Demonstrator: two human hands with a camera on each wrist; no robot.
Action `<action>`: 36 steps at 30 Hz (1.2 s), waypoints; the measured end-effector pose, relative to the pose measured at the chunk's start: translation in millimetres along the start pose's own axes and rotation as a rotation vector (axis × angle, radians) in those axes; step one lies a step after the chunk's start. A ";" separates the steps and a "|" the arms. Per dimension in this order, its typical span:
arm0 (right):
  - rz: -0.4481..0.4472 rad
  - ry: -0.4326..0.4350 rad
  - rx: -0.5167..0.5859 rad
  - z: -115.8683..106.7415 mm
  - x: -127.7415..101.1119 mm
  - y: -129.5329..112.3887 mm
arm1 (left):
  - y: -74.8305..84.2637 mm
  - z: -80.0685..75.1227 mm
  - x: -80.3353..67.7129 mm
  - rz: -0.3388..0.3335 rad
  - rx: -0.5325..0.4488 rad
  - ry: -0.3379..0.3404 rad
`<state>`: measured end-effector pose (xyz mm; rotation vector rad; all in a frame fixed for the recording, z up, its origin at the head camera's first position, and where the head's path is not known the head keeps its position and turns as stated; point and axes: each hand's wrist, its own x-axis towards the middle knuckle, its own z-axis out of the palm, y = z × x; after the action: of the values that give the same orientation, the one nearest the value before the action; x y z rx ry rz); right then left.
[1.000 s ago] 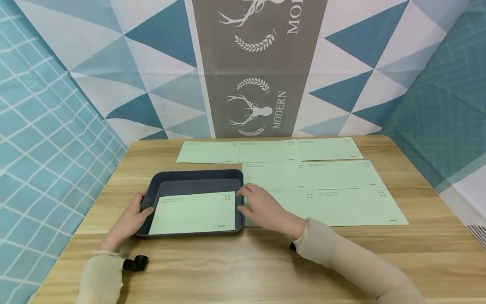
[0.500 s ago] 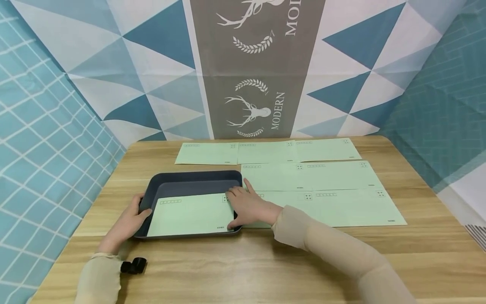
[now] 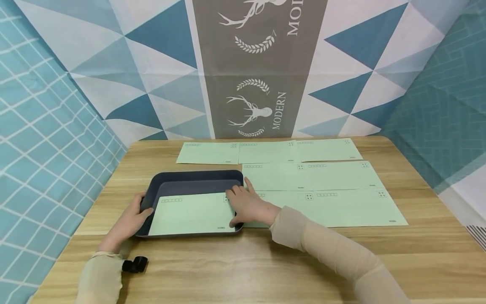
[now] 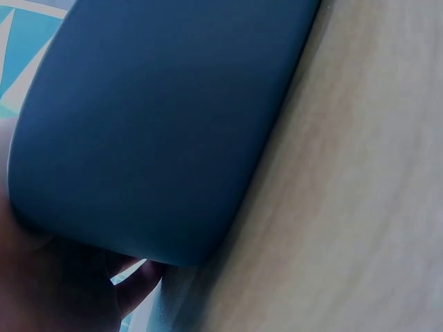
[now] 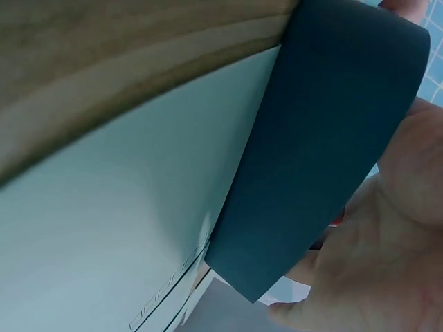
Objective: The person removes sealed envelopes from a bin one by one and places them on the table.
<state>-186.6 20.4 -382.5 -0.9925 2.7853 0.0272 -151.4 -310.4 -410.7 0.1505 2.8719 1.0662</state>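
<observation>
Here, left hand (image 3: 130, 219) gripping dark tray (image 3: 190, 179) rim, right hand (image 3: 248, 205) gripping its right wall, green envelope (image 3: 191, 214) inside

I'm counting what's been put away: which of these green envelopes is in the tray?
The envelope lying inside the dark tray, between the left hand and right hand. All the others lie flat on the wooden table, outside it.

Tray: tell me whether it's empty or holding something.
Holding something. One pale green envelope lies flat inside the dark tray, filling its near half. The left hand grips the tray's left rim; the right hand grips its right rim.
</observation>
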 end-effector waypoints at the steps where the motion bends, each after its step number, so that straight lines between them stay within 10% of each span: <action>1: 0.001 0.006 0.001 0.5 -0.3 -0.3 | -0.3 0.2 0.1 0.000 0.002 0.000; 15: -0.063 0.190 0.092 6.4 -2.2 -2.5 | -0.7 -0.1 -1.2 -0.008 -0.002 -0.006; 36: -0.115 0.199 0.257 5.1 -1.5 0.4 | -1.8 0.8 2.6 0.007 -0.002 0.019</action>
<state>-184.8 22.1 -387.3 -1.1392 2.8021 -0.4562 -154.1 -310.9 -412.6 0.1508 2.8894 1.0780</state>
